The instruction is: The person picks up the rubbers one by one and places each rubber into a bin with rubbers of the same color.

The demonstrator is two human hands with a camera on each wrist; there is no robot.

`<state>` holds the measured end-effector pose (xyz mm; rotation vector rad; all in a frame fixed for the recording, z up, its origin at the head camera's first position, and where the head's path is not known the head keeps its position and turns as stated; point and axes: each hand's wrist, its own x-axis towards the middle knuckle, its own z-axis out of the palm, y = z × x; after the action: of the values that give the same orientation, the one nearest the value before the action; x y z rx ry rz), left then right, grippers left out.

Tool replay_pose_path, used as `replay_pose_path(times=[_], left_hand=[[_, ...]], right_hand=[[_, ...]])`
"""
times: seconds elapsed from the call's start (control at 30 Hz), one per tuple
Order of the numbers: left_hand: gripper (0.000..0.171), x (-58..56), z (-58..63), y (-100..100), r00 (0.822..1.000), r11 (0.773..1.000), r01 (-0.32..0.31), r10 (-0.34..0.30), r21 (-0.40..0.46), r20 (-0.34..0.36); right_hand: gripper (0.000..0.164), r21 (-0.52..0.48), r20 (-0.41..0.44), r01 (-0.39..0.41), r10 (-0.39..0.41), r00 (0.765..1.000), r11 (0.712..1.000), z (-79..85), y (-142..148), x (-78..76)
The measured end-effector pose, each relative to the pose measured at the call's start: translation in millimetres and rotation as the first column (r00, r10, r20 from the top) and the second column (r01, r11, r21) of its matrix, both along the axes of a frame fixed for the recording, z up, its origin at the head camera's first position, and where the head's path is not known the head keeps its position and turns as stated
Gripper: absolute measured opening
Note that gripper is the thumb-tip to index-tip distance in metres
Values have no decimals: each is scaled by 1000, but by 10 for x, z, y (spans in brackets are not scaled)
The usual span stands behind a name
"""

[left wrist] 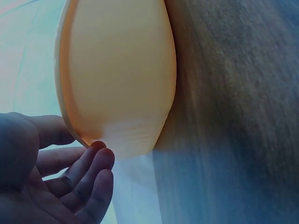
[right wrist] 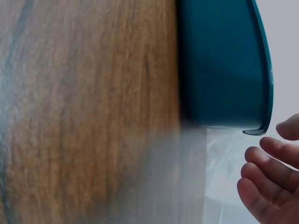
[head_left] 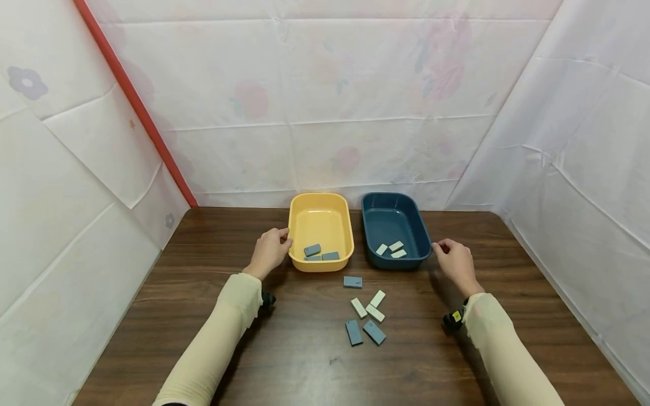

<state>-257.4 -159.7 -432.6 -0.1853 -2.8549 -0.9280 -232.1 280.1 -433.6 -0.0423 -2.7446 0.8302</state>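
Observation:
My left hand is at the left side of a yellow plastic basin, its thumb and index finger pinching the rim. In the left wrist view the fingers lie against that rim. On the other side, my right hand is beside the right edge of a dark blue basin. Its thumb and fingers are apart, just off the rim in the right wrist view. Three grey-blue blocks lie in the yellow basin, and three cream blocks in the blue one.
In front of the basins, on the brown wooden table, lie a grey-blue block, three cream blocks and two more grey-blue blocks. White patterned sheets enclose the back and sides.

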Motion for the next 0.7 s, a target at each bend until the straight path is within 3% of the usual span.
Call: replay_pose_path(times=[0.2,0.5,0.7], left_hand=[[42,-8,-14,-11,1000,1000,1,-1,7,10],[41,-4,-24,-7,1000,1000,-1,1,7,-7],[41,10,-26,-4,1000,1000,2,-1,9,-14]], right_hand=[[27,9,-66,-47,47,997,999,92,-88,4],[20,12,-116,-233,233,966,972,246,-319,80],[16,19,-58,-319,320,946,948,314,-485,147]])
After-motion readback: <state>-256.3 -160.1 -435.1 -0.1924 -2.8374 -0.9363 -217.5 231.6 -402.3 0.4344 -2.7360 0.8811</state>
